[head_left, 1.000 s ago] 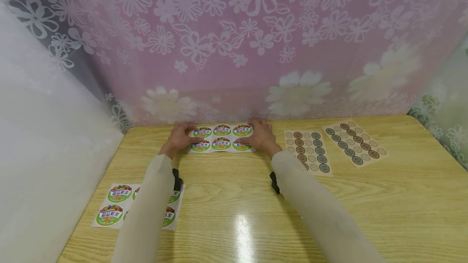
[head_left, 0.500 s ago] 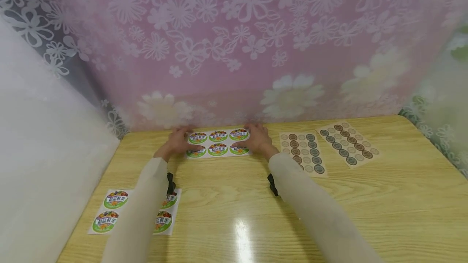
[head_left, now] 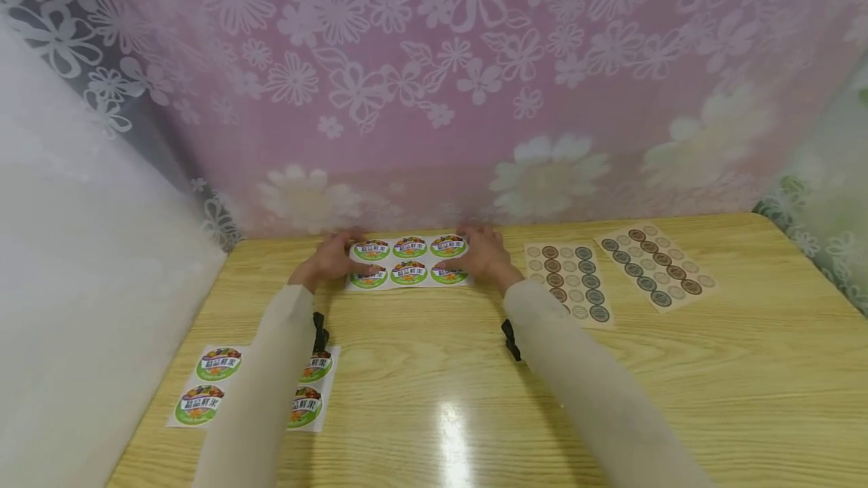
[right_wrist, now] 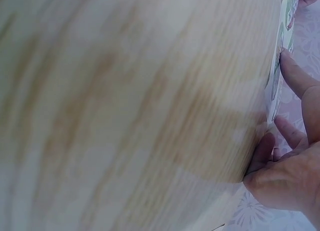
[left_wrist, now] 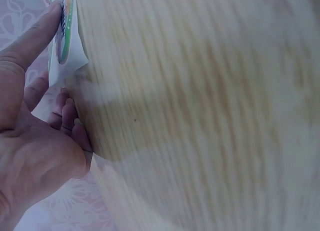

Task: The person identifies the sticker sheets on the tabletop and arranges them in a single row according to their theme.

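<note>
Sticker sheet [head_left: 410,262]: head view; lies at the far edge of the table [head_left: 420,367], before the pink curtain [head_left: 407,164], two rows of three fruit labels facing up.
Hands: my left hand [head_left: 334,255] and right hand [head_left: 487,253] are apart, each gripping one short end of this sheet.
Second sheet [head_left: 213,382]: same fruit labels; near left, partly hidden by my left sleeve [head_left: 254,390].
Tan sheets: the inner sheet [head_left: 571,269] and outer sheet [head_left: 654,266], bearing round seals, lie beyond my right hand; my right sleeve [head_left: 590,367] covers one corner of the inner.
Left grip: left wrist view; my left thumb [left_wrist: 37,41] presses a label, index finger behind the sheet.
Right grip: right wrist view; my right thumb [right_wrist: 297,73] bears on the sheet, index fingertip at its corner.
</note>
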Motion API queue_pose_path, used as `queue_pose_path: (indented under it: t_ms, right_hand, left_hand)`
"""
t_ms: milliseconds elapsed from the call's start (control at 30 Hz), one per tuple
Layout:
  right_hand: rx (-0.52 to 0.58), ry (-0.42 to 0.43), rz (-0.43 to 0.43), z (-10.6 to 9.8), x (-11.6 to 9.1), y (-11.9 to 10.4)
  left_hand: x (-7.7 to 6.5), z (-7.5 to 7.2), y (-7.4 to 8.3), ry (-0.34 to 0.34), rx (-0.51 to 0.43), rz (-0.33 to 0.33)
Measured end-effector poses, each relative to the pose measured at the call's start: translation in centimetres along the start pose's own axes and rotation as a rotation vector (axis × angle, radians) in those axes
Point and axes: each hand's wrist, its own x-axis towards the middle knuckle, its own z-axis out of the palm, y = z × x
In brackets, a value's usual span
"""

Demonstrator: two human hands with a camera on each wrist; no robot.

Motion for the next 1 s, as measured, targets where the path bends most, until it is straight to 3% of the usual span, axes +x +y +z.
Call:
queue_pose_path:
  t_ms: [333,633,1000]
  right_hand:
    - [0.015,-0.023,0.018,0.1,0.1,-1.3]
    - [-0.107,-0.054,0.022,-0.6,0.2,-2.4]
    - [-0.038,-0.090,0.122,-1.4,-0.1,-2.8]
  left_hand:
    - [-0.8,-0.4,0.2,0.045,-0.007,-0.063]
    - [-0.7,0.1,0.4,0.036,-0.067,-0.072]
    - [-0.6,1.1,0.7,0.052,-0.031,-0.065]
